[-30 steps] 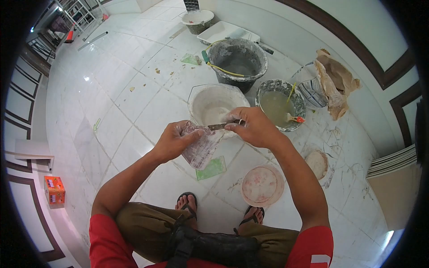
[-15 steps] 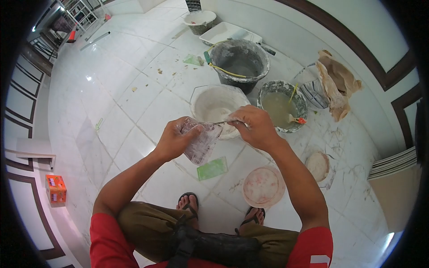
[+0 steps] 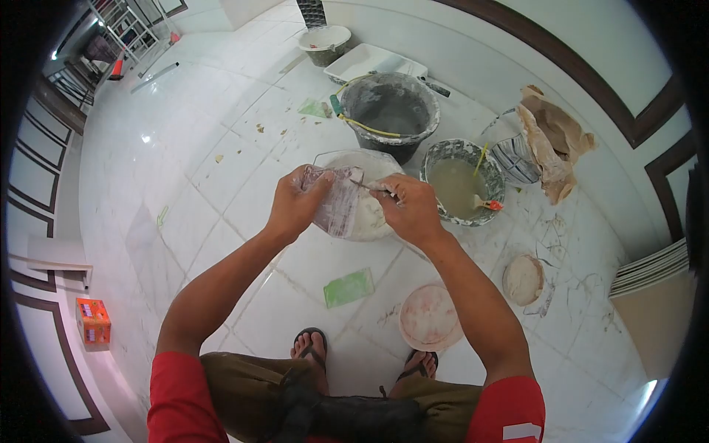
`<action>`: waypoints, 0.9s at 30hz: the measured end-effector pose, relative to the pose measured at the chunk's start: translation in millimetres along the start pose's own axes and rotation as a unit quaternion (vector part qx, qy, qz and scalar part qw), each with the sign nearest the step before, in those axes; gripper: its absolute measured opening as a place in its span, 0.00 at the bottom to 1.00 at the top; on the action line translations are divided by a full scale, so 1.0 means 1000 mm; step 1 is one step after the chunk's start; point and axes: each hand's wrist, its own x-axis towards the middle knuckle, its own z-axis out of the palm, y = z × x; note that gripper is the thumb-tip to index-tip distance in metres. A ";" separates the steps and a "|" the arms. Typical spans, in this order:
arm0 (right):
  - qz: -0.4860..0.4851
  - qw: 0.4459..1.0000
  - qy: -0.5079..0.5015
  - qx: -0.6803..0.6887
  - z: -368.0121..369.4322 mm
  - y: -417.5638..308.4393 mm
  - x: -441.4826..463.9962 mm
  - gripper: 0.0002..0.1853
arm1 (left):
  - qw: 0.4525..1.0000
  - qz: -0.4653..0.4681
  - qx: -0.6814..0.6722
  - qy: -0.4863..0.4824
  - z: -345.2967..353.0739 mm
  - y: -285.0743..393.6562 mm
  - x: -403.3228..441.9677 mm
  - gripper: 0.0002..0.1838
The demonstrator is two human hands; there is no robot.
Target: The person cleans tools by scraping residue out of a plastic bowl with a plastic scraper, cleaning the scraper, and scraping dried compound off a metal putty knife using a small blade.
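Note:
My left hand (image 3: 299,203) grips a flat, translucent sheet (image 3: 336,209) smeared with whitish paste, thumb on top. My right hand (image 3: 410,209) is closed on a thin scraper (image 3: 363,183), whose blade touches the sheet's upper right part. Both hands are over a white bucket (image 3: 377,218) with pale material inside; sheet and hands hide part of it. To its right stands a round tub of cloudy water (image 3: 456,184) with a red-tipped brush (image 3: 487,204) in it.
Behind is a large dark bucket (image 3: 391,111), beside a white tray (image 3: 373,63) and small bucket (image 3: 325,44). A torn paper bag (image 3: 550,144) leans at right. Nearer me lie a green piece (image 3: 348,288), a round pink lid (image 3: 430,317) and a round container (image 3: 524,280).
Both hands have moved up and away from me, with the sheet now over the white bucket. The scraper has shifted from the sheet's top edge onto its upper right part.

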 end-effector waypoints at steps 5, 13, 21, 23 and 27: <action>0.015 0.999 -0.030 -0.017 0.004 0.012 -0.006 0.06 | 0.998 -0.004 -0.054 0.036 0.012 -0.026 0.017 0.17; 0.019 0.999 -0.028 0.017 0.014 0.035 0.005 0.07 | 0.997 -0.020 -0.063 0.042 0.014 -0.048 0.022 0.16; 0.008 0.997 -0.061 0.041 0.032 0.050 -0.011 0.06 | 0.997 -0.015 -0.025 0.077 0.014 -0.053 0.033 0.16; 0.005 0.996 -0.081 0.047 0.028 0.055 -0.012 0.07 | 0.997 -0.023 -0.025 0.075 0.014 -0.058 0.033 0.16; 0.041 0.997 -0.051 0.038 0.019 0.059 0.004 0.07 | 0.997 -0.045 -0.021 0.050 0.015 -0.062 0.030 0.16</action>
